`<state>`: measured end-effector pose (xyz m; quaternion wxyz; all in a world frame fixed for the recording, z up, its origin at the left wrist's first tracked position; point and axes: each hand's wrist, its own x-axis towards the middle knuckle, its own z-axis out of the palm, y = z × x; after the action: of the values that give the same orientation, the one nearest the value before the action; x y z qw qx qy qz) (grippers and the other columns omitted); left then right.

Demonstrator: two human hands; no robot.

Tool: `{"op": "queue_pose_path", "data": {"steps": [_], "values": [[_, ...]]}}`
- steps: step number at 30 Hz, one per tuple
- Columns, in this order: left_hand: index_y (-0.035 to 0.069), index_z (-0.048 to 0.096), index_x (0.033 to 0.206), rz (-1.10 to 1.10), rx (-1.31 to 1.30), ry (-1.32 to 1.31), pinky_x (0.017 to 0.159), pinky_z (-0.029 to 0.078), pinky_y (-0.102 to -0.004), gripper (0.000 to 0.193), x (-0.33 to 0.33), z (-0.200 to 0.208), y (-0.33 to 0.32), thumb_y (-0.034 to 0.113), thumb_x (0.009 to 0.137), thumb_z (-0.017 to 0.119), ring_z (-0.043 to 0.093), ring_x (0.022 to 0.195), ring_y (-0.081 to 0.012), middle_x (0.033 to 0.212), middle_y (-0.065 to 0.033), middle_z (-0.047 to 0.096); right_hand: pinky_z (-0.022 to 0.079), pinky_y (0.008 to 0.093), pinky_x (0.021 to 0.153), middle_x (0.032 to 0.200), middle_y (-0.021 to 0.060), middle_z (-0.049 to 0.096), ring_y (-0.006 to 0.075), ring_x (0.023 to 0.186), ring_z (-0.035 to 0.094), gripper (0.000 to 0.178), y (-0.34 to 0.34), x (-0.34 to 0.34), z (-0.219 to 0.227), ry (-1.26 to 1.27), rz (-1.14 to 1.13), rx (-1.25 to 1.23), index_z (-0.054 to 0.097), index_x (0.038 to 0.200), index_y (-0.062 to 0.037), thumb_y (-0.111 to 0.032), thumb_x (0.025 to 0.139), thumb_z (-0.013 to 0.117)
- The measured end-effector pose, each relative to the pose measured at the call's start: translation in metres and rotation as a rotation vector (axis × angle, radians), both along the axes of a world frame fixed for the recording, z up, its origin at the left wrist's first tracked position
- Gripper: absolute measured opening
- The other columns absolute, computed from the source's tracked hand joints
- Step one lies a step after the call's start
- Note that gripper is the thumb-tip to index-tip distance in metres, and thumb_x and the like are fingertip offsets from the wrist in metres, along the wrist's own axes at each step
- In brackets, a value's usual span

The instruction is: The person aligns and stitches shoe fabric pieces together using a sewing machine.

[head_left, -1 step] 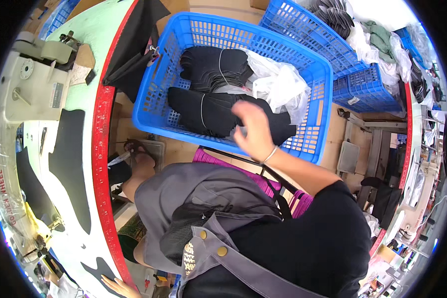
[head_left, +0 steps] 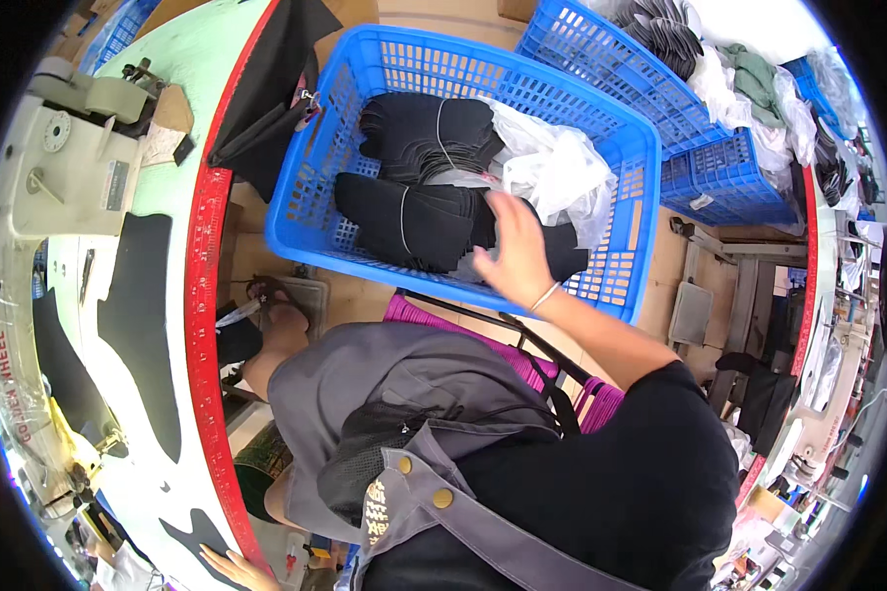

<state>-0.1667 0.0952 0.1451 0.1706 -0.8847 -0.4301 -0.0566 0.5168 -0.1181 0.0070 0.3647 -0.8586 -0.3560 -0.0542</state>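
My right hand point(head_left: 518, 251) is over the blue plastic basket point(head_left: 443, 54), thumb and fingers apart, at the right end of a banded stack of black cut pieces point(head_left: 414, 222). I see nothing held in it. More black pieces point(head_left: 560, 241) lie partly under the hand. Behind them is a second banded black stack point(head_left: 429, 133), with crumpled clear plastic bags point(head_left: 567, 177) on its right. At the lower left, my left hand point(head_left: 237, 568) rests with fingers stretched out on a black cut piece point(head_left: 199, 540) on the white table.
A sewing machine point(head_left: 69, 177) stands on the left table, whose edge carries a red measuring strip point(head_left: 203, 315). Black pieces point(head_left: 138, 325) lie on that table. More blue baskets point(head_left: 631, 84) stand at the back right. A purple woven seat point(head_left: 488, 340) is below the basket.
My right hand has shifted slightly to the right over the black pieces, and its fingers now point more toward the back of the basket. The left hand stays in place.
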Motion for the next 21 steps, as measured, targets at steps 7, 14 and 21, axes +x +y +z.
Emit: {"op": "queue_pose_path", "data": {"steps": [7, 14, 21], "values": [[0.005, 0.033, 0.149, 0.394, -0.048, -0.145, 0.113, 0.024, -0.0472, 0.059, 0.044, -0.001, -0.006, 0.041, 0.102, 0.036, 0.029, 0.140, -0.0395, 0.152, -0.0241, 0.030, 0.026, 0.0451, 0.116, 0.154, 0.0341, -0.007, 0.0466, 0.142, 0.020, 0.138, -0.066, 0.040, -0.136, 0.982, -0.449, -0.775, -0.019, 0.149, -0.0055, -0.042, 0.065, 0.083], [0.007, 0.037, 0.148, 0.480, -0.001, -0.176, 0.112, 0.026, -0.0459, 0.056, 0.069, 0.002, -0.022, 0.040, 0.102, 0.037, 0.031, 0.140, -0.0389, 0.151, -0.0228, 0.033, 0.037, 0.0429, 0.110, 0.153, 0.0378, 0.004, 0.0448, 0.134, 0.039, 0.129, -0.041, 0.038, -0.137, 0.921, -0.470, -0.903, -0.020, 0.149, -0.0032, -0.038, 0.071, 0.077], [0.012, 0.034, 0.150, 0.536, 0.055, -0.125, 0.113, 0.024, -0.0473, 0.057, 0.065, -0.007, -0.023, 0.043, 0.102, 0.035, 0.030, 0.141, -0.0352, 0.154, -0.0190, 0.032, 0.053, 0.0450, 0.089, 0.111, 0.0276, 0.065, 0.0401, 0.104, 0.065, 0.030, -0.066, 0.055, -0.127, 0.480, -0.439, -0.822, 0.061, 0.111, 0.0024, -0.013, 0.085, 0.059]]}}
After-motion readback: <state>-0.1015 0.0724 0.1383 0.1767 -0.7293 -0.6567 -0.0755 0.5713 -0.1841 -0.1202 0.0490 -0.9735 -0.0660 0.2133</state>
